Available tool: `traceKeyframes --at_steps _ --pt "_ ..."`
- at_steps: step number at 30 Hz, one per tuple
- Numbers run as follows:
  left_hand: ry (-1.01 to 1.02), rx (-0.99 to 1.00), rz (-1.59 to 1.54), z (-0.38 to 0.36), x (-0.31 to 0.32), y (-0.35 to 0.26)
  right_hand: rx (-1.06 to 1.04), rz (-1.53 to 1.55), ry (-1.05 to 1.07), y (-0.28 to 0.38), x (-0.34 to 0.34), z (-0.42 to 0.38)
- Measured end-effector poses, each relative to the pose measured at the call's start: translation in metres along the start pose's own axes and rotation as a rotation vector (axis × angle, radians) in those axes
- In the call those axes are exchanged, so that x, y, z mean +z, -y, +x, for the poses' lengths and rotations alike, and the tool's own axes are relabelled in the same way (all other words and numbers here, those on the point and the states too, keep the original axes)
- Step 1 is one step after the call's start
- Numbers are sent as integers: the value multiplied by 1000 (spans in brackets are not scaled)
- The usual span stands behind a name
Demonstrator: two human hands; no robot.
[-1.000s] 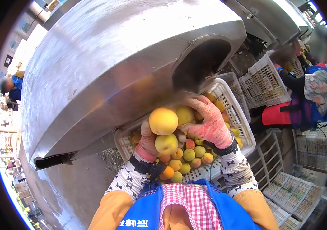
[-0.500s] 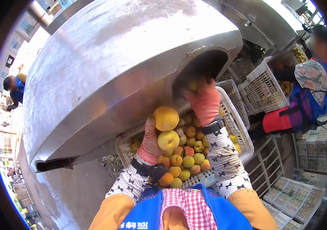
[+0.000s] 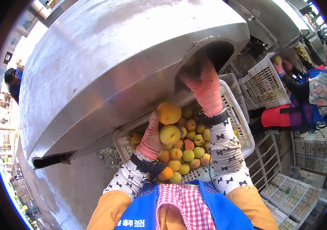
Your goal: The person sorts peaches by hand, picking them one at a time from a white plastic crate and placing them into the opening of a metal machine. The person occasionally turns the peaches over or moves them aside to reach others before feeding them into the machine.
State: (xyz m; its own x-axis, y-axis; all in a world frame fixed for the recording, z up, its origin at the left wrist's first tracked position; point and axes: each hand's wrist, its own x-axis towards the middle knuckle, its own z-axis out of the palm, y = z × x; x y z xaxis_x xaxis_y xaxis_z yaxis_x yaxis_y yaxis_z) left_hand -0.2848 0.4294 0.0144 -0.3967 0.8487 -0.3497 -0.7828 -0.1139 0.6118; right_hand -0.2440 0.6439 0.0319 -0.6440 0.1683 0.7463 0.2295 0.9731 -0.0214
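White crate (image 3: pixel 235 109) holds peaches (image 3: pixel 188 155), the left hand (image 3: pixel 150 138) two more; what the right hand (image 3: pixel 208 91) holds, I cannot tell.

A workplace for fruit (image 3: pixel 188 155).
There is a big metal machine (image 3: pixel 132 50), a crate (image 3: pixel 235 115), other crates (image 3: pixel 263 90) at the right, and a co-worker (image 3: pixel 305 103) near them.

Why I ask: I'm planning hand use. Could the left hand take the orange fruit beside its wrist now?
Probably not: the left hand holds two large fruits, occupying its grip, though the orange fruit lies nearby.
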Motion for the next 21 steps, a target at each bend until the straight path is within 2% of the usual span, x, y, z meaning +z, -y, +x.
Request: traceKeyframes --at_steps 1,2,3,5,6,8,10,12,15,17,19,21 --pt "-4 5 4 2 -3 -2 356 422 17 16 -41 16" --pt "94 -9 0 4 -8 -2 707 841 35 30 -68 20" --pt "193 -19 -7 7 -10 -3 697 844 35 32 -77 11" --pt "132 53 -6 8 13 -7 647 889 327 29 -93 -12" --pt "70 120 -3 8 23 -9 643 879 374 35 -97 -17" --pt "120 150 9 9 31 -10 658 927 440 46 -97 -26" --pt "169 181 19 9 38 -10 725 952 427 48 -97 -30" --pt "159 256 247 7 41 -13 785 983 416 48 -95 -30" --pt "137 245 275 11 38 -16 645 773 213 35 -81 -29" --pt "121 201 251 14 34 -12 642 694 186 23 -61 -23" --pt "97 154 232 23 25 -8 364 529 119 16 -42 -20" --pt "39 669 1040 29 17 -4 347 582 168 17 -43 -8"
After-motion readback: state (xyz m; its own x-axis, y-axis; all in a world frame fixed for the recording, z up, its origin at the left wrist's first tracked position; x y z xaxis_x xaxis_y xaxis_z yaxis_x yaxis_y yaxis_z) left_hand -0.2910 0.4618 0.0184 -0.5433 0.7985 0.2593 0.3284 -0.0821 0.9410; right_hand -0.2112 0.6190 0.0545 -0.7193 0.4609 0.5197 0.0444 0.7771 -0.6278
